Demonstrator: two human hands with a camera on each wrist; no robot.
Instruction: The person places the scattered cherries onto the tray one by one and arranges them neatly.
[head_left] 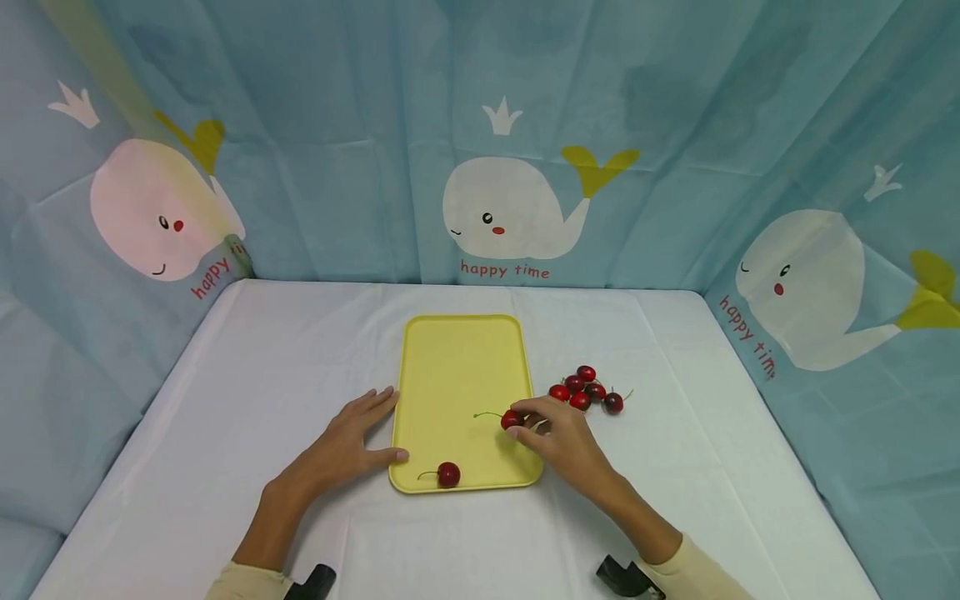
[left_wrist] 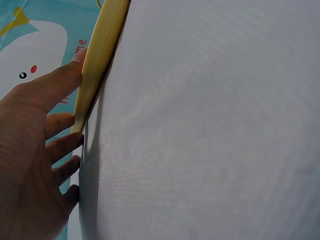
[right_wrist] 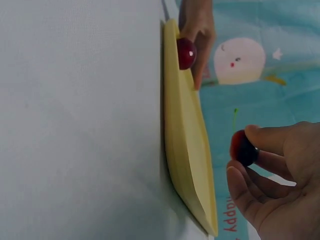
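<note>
A yellow rectangular tray (head_left: pixel 457 358) lies on the white cloth. My left hand (head_left: pixel 341 442) rests at its left edge, thumb over the rim and fingers spread along the side; the left wrist view shows the thumb (left_wrist: pixel 55 82) on the tray wall. Above the tray's right part, my right hand (head_left: pixel 566 442) pinches a dark red cherry (head_left: pixel 512 419) between thumb and fingers, its green stem pointing left. The right wrist view shows this pinched cherry (right_wrist: pixel 243 149) raised off the tray. Another cherry (head_left: pixel 448 475) with a stem lies in the tray near the front edge.
To the right of the tray, a cluster of several cherries (head_left: pixel 580 400) lies on the white tablecloth (head_left: pixel 300 350). A blue curtain (head_left: pixel 315 167) printed with whales surrounds the table at the back and sides. Dark wrist straps (head_left: pixel 311 583) show at the sleeves.
</note>
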